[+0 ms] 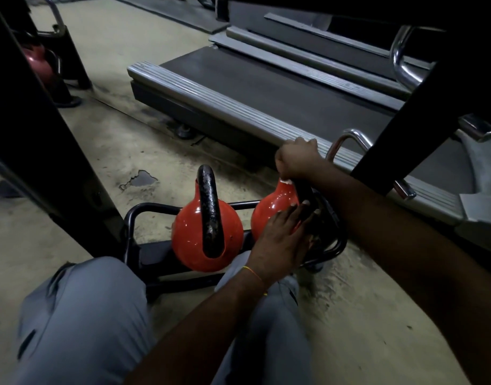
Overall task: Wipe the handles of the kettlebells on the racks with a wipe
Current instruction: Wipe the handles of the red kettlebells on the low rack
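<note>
Two orange kettlebells with black handles sit on the low black rack (pixel 144 209) in front of my knees. The left kettlebell (pixel 189 240) stands free, its worn handle (pixel 209 209) upright. My left hand (pixel 280 240) lies flat with straight fingers on the right kettlebell (pixel 272 207), touching the lower part of its handle. My right hand (pixel 297 158) grips the top of that handle, with a bit of white wipe (pixel 285 181) showing under the fingers. Most of the wipe is hidden in the fist.
A treadmill deck (pixel 238 87) with a ribbed grey side rail runs diagonally just behind the rack. Black rack uprights (pixel 30 129) stand at left and at right (pixel 422 112). A chrome handle (pixel 349 137) shows behind my right hand. Another reddish kettlebell (pixel 39 62) sits far left.
</note>
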